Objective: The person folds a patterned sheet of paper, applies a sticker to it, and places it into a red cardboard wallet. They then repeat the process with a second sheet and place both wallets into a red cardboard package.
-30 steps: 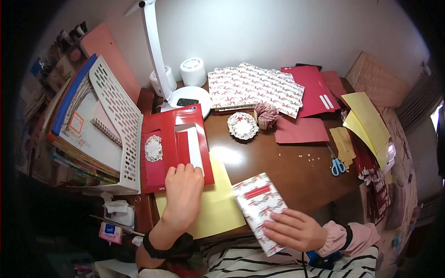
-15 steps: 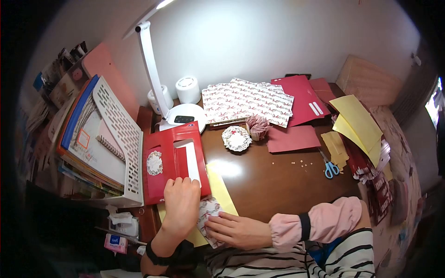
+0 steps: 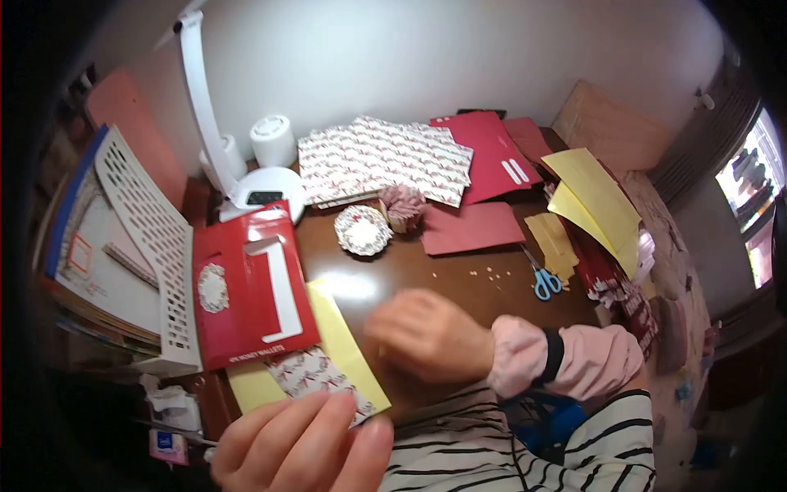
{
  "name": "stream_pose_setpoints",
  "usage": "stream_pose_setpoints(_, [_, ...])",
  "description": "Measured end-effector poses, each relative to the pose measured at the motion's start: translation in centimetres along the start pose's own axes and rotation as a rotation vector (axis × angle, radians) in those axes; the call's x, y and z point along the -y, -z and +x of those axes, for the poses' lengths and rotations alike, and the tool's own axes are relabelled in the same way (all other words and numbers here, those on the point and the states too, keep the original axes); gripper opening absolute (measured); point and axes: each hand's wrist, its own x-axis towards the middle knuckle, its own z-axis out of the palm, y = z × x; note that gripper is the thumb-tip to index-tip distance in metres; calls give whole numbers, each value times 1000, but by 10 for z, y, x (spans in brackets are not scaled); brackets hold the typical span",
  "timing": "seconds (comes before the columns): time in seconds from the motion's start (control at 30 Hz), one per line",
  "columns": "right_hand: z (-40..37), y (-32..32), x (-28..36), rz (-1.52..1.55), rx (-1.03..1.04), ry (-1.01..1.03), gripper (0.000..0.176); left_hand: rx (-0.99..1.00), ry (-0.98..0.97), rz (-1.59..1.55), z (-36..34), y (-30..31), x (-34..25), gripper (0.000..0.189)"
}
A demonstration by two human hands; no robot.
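My left hand (image 3: 307, 447) is raised close to the camera at the bottom, its fingers bent and pressed together near the thumb; anything between the tips is too small to make out. Behind its fingertips, a white patterned paper (image 3: 305, 374) lies on a yellow sheet (image 3: 340, 340), partly hidden. My right hand (image 3: 430, 336), smeared by motion, hovers over the brown desk to the right of the yellow sheet; its grip is unclear. The red packet (image 3: 246, 328) with a cut-out window and an oval floral label (image 3: 213, 288) overlaps the upper part of the papers.
Behind stand a white lamp (image 3: 205, 107), patterned sheets (image 3: 385, 160), a round floral stack (image 3: 362, 230) and a pink paper bundle (image 3: 402, 207). To the right are red papers (image 3: 471, 228), blue scissors (image 3: 546, 284) and yellow envelopes (image 3: 602, 205). A white file rack (image 3: 176, 287) stands left.
My left hand has come off the red packet toward the camera. The right hand has left the patterned paper, moving up and right. The view has shifted right.
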Motion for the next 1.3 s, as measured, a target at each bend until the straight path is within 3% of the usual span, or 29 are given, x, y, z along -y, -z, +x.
stream_pose_setpoints(0.07, [-8,6,-33,-181,-21,-93,38,60,77,-16,7,15,-12,36])
stream_pose_setpoints(0.2, [-11,29,-101,-388,-112,-288,40,-14,52,-127,4,14,-15,29])
stream_pose_setpoints(0.23, [-14,35,-113,-424,-104,-345,40,-150,-111,-33,-8,-1,-6,33])
stream_pose_setpoints(0.27, [-16,40,-123,-463,-96,-402,41,94,124,-129,4,26,-24,41])
stream_pose_setpoints(0.33, [-21,48,-144,-533,-63,-452,42,19,-68,7,-4,21,-16,37])
stream_pose_setpoints(0.47, [-31,45,-178,-478,-71,-357,50,-138,-106,74,-10,8,-16,32])
stream_pose_setpoints(0.5, [-30,41,-181,-518,-106,-265,46,-144,-90,59,-12,9,-16,31])
stream_pose_setpoints(0.6, [-25,35,-179,-561,-13,-322,37,-37,58,62,-5,18,-23,35])
stream_pose_setpoints(0.67, [-19,34,-188,-723,-78,-221,15,-208,-102,30,0,5,-10,35])
stream_pose_setpoints(0.7, [-18,37,-192,-747,-68,-208,10,129,216,-180,7,39,-25,34])
stream_pose_setpoints(0.73, [-16,40,-193,-774,-59,-193,5,137,229,-168,2,29,-20,34])
stream_pose_setpoints(0.8, [-13,43,-194,-779,-86,-181,4,-244,-148,-89,-5,1,-5,30])
stream_pose_setpoints(0.83, [-14,47,-194,-771,-109,-189,6,-40,0,-170,-5,23,-14,33])
stream_pose_setpoints(1.07, [-6,78,-183,-745,-236,-385,5,-168,151,46,-24,-10,6,35])
stream_pose_setpoints(1.13, [7,93,-166,-630,-599,-272,6,-164,219,149,-26,-23,18,38])
stream_pose_setpoints(1.23, [18,121,-115,-553,-632,-164,17,8,565,-217,-2,-38,37,41])
stream_pose_setpoints(1.27, [17,129,-95,-543,-606,-109,18,4,565,-212,-6,-44,44,41])
stream_pose_setpoints(1.3, [11,135,-78,-563,-543,-33,20,-17,671,-447,-10,-50,53,46])
